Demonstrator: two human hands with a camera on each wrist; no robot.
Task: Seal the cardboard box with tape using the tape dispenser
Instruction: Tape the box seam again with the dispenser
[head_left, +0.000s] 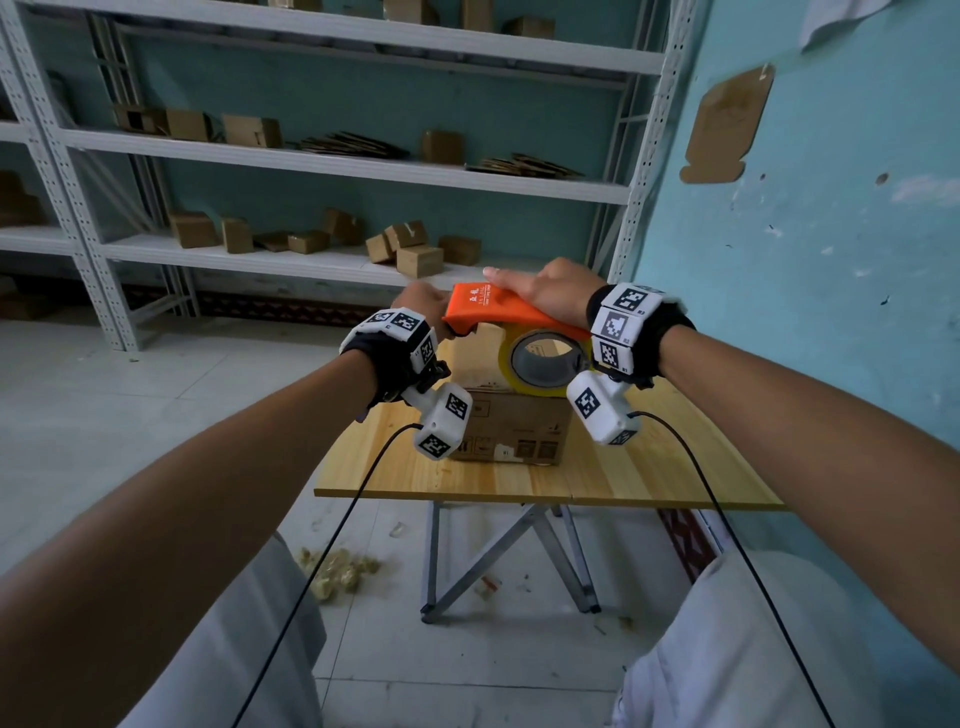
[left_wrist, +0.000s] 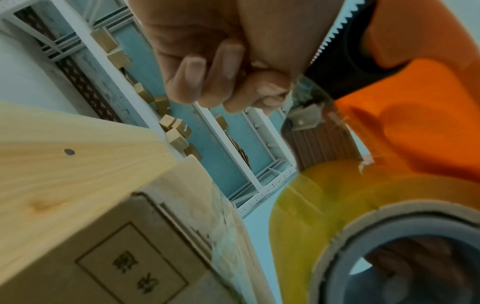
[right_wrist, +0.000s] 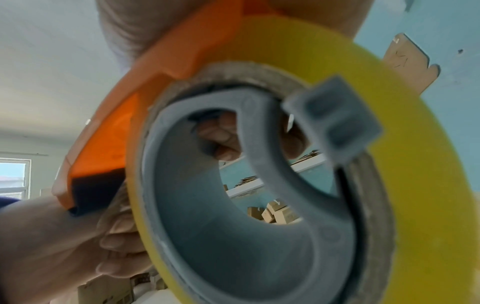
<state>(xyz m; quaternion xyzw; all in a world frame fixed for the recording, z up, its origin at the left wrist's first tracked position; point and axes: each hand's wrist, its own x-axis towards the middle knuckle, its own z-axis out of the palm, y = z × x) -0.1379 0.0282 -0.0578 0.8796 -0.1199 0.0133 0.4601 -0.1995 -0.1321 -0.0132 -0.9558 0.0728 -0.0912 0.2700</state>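
A brown cardboard box (head_left: 511, 428) with printed marks stands on the wooden table (head_left: 649, 467). Just above its top, my right hand (head_left: 540, 291) grips the orange tape dispenser (head_left: 498, 307) from above, and its fingers (right_wrist: 223, 142) show curled under the handle through the grey hub. The yellow tape roll (head_left: 545, 382) hangs on that hub. My left hand (left_wrist: 249, 90) is at the dispenser's front end, below the serrated blade (left_wrist: 335, 30), and pinches the loose end of clear tape (left_wrist: 309, 102) pulled off the roll. The box's top flaps (left_wrist: 202, 205) lie beneath, partly hidden.
The folding table stands against a blue wall (head_left: 831, 260) on the right. Behind it are white metal shelves (head_left: 337, 166) with several small cartons and flat cardboard. Scraps of tape litter the tiled floor (head_left: 337, 571) under the table's front left.
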